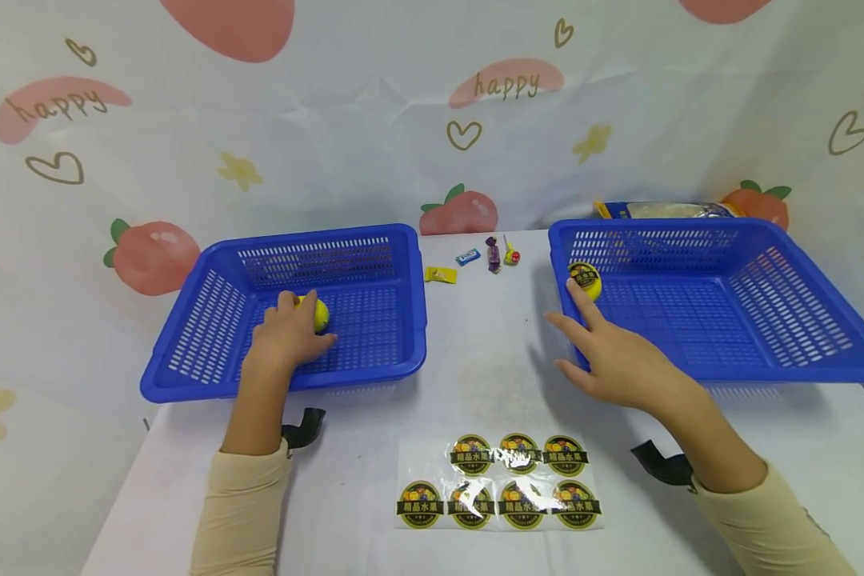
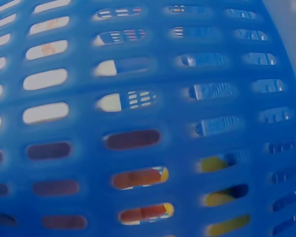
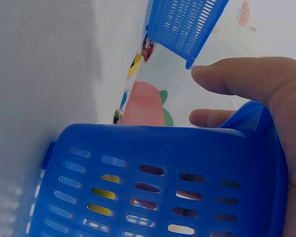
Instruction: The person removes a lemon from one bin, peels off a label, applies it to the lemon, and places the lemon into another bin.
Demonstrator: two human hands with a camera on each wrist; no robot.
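Observation:
Inside the left blue basket [image 1: 360, 376], my left hand [image 1: 282, 336] curls its fingers over a yellow lemon [image 1: 321, 317], which is partly hidden beneath them. Slots in the basket wall [image 2: 84, 123] fill the left wrist view, with bits of the hand and yellow lemon showing through. At the left side of the right blue basket [image 1: 691, 372], a second lemon [image 1: 594, 286] bears a round black-and-gold sticker. My right hand [image 1: 619, 360] reaches over that basket's rim, fingers fairly straight, index fingertip at the stickered lemon. The right wrist view shows its thumb [image 3: 237, 76] spread above the rim.
A sheet of round stickers [image 1: 497, 480] lies at the front of the white table. Between the baskets at the back are a yellow candy [image 1: 441, 275], a blue one [image 1: 468, 257], a purple one [image 1: 493, 254] and a lollipop [image 1: 512, 256]. A packet [image 1: 670, 210] stands behind the right basket.

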